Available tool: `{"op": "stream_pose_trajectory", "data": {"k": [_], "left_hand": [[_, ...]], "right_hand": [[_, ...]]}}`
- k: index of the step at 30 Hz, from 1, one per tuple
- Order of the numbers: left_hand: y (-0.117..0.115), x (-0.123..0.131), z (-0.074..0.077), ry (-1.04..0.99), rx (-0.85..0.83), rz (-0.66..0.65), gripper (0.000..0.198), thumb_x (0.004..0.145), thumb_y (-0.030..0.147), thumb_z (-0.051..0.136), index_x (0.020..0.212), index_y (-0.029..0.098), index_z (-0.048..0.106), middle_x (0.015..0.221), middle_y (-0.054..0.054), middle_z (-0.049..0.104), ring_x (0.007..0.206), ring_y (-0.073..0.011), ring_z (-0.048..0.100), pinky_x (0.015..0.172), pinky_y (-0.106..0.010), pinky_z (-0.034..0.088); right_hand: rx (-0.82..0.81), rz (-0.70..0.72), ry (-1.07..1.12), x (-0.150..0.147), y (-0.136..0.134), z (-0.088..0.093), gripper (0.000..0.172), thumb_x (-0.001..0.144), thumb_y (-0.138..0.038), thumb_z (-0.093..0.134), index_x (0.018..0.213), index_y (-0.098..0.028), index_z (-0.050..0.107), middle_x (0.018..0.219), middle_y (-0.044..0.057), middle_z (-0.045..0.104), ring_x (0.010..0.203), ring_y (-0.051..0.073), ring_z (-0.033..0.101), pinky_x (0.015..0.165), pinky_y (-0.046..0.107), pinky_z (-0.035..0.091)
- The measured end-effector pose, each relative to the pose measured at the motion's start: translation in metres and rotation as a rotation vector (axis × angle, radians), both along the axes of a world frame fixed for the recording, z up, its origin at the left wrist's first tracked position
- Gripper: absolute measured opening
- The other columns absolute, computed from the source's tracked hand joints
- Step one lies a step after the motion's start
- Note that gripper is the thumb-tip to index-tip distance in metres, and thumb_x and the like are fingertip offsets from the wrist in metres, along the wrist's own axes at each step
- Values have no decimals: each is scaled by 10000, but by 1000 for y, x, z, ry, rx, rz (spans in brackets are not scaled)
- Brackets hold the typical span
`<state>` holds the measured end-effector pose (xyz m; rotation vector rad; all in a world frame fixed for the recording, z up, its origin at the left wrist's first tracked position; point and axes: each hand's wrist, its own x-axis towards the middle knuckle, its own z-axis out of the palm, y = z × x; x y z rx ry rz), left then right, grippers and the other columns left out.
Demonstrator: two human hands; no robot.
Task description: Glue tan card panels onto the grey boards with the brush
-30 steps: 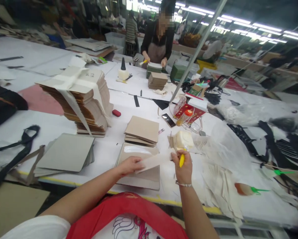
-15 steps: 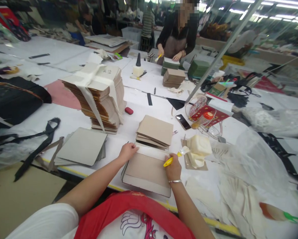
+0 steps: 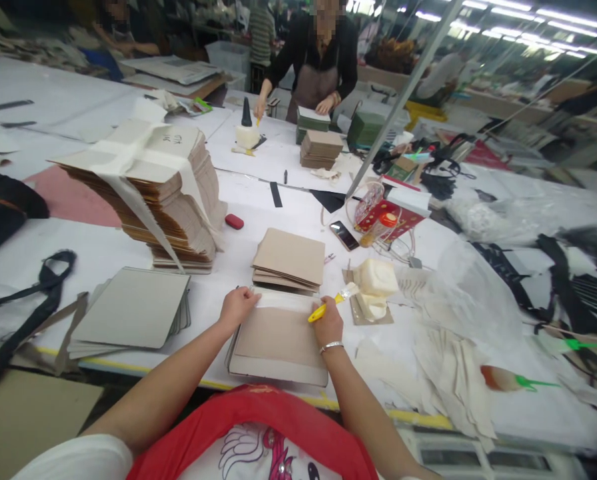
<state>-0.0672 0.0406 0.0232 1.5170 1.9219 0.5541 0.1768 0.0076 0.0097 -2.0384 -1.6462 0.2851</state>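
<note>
A stack of grey boards lies in front of me, with a tan sheet (image 3: pixel 278 335) on top. A whitish strip (image 3: pixel 282 299) runs along its far edge. My left hand (image 3: pixel 237 308) pinches the strip's left end, its fingers closed. At the other end is my right hand (image 3: pixel 329 323), closed around a yellow-handled paintbrush (image 3: pixel 318 313) with its bristles pointing right. The right fingertips also meet the strip's corner; whether they grip it is hidden. A pile of tan boards (image 3: pixel 289 256) sits just beyond. To the right stands a cream-coloured tub (image 3: pixel 376 277) on a piece of board.
Grey boards (image 3: pixel 133 307) lie at left, before a tall strapped stack (image 3: pixel 178 193). A phone (image 3: pixel 344 235), a red bag (image 3: pixel 398 217), cloth strips (image 3: pixel 451 373) and clear plastic (image 3: pixel 483 293) lie rightward. A co-worker (image 3: pixel 313 60) stands across the table.
My view has turned rightward, so the things sit farther left. Both hands stay at the strip's ends, with the brush still in the right. The co-worker's brush hand has moved to the white tub.
</note>
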Motion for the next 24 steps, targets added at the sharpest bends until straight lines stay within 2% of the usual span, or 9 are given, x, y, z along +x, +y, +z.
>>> {"op": "stream_pose_trajectory", "data": {"k": [6, 9, 12, 14, 15, 17, 19, 21, 24], "left_hand": [[0, 1, -1, 8, 6, -4, 310, 673, 459, 553, 553, 183, 476, 532, 25, 509, 542, -121, 470, 528, -232, 301], [-5, -16, 5, 20, 32, 18, 246, 680, 422, 560, 649, 184, 507, 577, 22, 528, 564, -125, 492, 548, -229, 341], [-23, -66, 10, 136, 220, 116, 255, 760, 398, 475, 853, 167, 528, 729, -27, 580, 681, -149, 543, 646, -250, 406], [-43, -114, 9, 309, 373, 170, 373, 787, 417, 438, 1028, 138, 494, 957, -107, 583, 896, -196, 543, 787, -306, 409], [-56, -138, 6, 407, 400, 142, 479, 768, 447, 464, 1122, 124, 451, 1093, -150, 540, 1038, -236, 491, 857, -347, 384], [-82, -183, -2, 592, 307, 51, 692, 691, 495, 545, 1242, 117, 365, 1272, -199, 420, 1205, -310, 346, 949, -446, 301], [-108, -216, -10, 705, 108, -90, 744, 651, 441, 598, 1281, 143, 336, 1328, -189, 374, 1231, -333, 309, 972, -499, 251], [-127, -236, -15, 760, -19, -198, 642, 674, 294, 586, 1265, 166, 372, 1305, -161, 416, 1190, -304, 375, 971, -475, 266], [-139, -246, -11, 768, -14, -291, 433, 711, 119, 495, 1140, 179, 503, 1102, -112, 567, 1024, -231, 512, 903, -377, 362]], "right_hand": [[19, 10, -2, 0, 1, 0, 322, 802, -370, 402, 1043, -167, 470, 870, 72, 583, 770, 183, 547, 682, 287, 415], [91, -14, -35, 5, 0, 4, 401, 774, -410, 455, 1072, -141, 448, 941, 107, 564, 837, 205, 534, 722, 314, 421], [190, -72, -78, 15, -6, 13, 494, 739, -475, 505, 1076, -119, 444, 966, 125, 546, 865, 225, 526, 741, 337, 417], [224, -110, -82, 22, -13, 21, 515, 732, -498, 517, 1074, -120, 445, 929, 109, 551, 833, 223, 535, 717, 334, 417], [235, -118, -78, 25, -17, 24, 509, 736, -500, 516, 1072, -125, 446, 914, 99, 555, 817, 219, 540, 702, 327, 417], [252, -107, -61, 26, -25, 31, 476, 749, -491, 508, 1059, -133, 452, 900, 86, 562, 797, 210, 547, 679, 314, 415], [269, -81, -36, 21, -31, 37, 442, 761, -478, 497, 1040, -137, 463, 886, 79, 565, 774, 199, 552, 663, 304, 413], [283, -37, -2, 11, -31, 43, 423, 764, -464, 497, 1028, -134, 472, 865, 76, 568, 752, 191, 558, 655, 299, 414], [327, 40, 52, -13, -31, 56, 396, 765, -442, 503, 1015, -135, 480, 835, 76, 579, 739, 187, 565, 660, 298, 422]]}}
